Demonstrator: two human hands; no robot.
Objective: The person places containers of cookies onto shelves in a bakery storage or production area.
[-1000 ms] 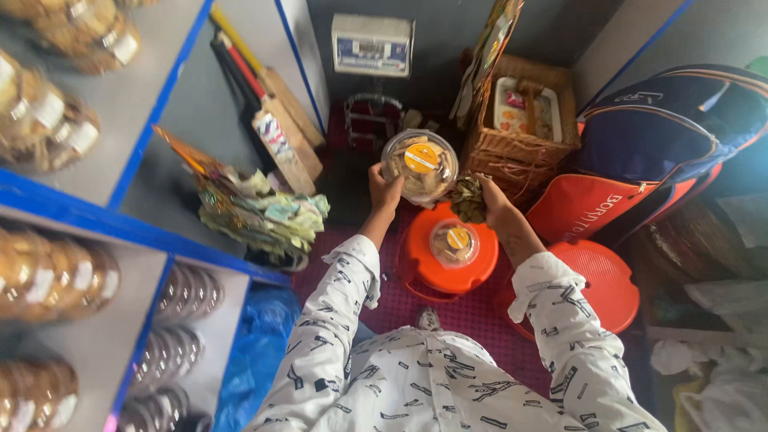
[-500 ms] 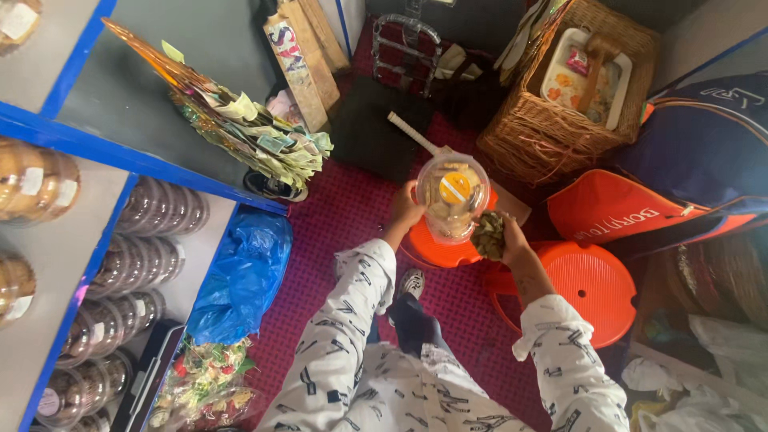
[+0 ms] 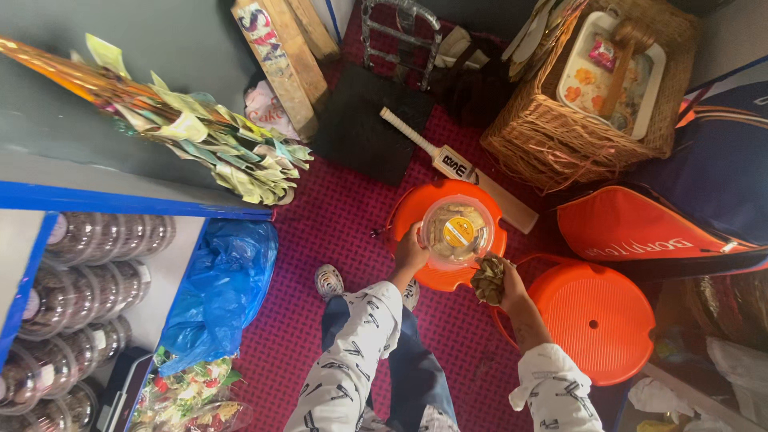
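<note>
My left hand grips the rim of a clear round plastic container with a yellow disc showing inside it. I hold it above an orange bucket lid on the red mat. My right hand is closed around a bunch of dry brown leaves, right beside the container's lower right edge. Both arms wear white patterned sleeves.
A second orange lidded bucket stands to the right. A small cricket bat lies behind the container. A wicker basket with a tray sits at the back right, a blue plastic bag and shelves of round containers at left.
Both hands have come down lower over the orange lid with the container and the leaves. The view has tilted further down toward the floor.
</note>
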